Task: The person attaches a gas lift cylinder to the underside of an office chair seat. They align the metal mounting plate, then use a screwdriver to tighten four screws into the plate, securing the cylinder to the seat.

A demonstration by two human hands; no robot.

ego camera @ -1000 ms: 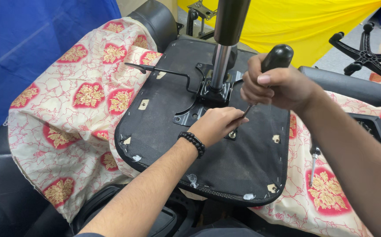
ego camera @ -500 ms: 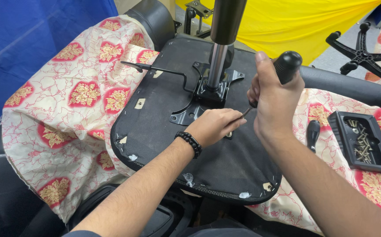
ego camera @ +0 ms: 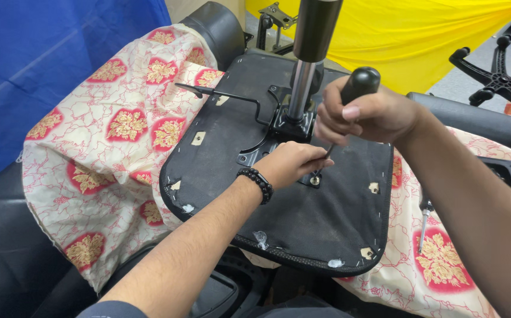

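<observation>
Overhead, an upturned black chair seat [ego camera: 302, 235] lies on a patterned cloth [ego camera: 108, 147], its underside facing up so the metal mounting plate [ego camera: 279, 126] and gas column [ego camera: 305, 65] near its far edge can be reached. The right hand [ego camera: 367, 115] is closed tight around the black handle of a screwdriver [ego camera: 358, 82], held tilted so the shaft runs down to a screw [ego camera: 314, 181] near the seat's middle. The left hand [ego camera: 291, 165], wearing a beaded bracelet [ego camera: 256, 181], rests on the seat with fingertips pinched around the shaft just above the screw, apparently steadying the tip. A second screwdriver [ego camera: 423, 221] lies on the cloth beside the seat's right edge.
</observation>
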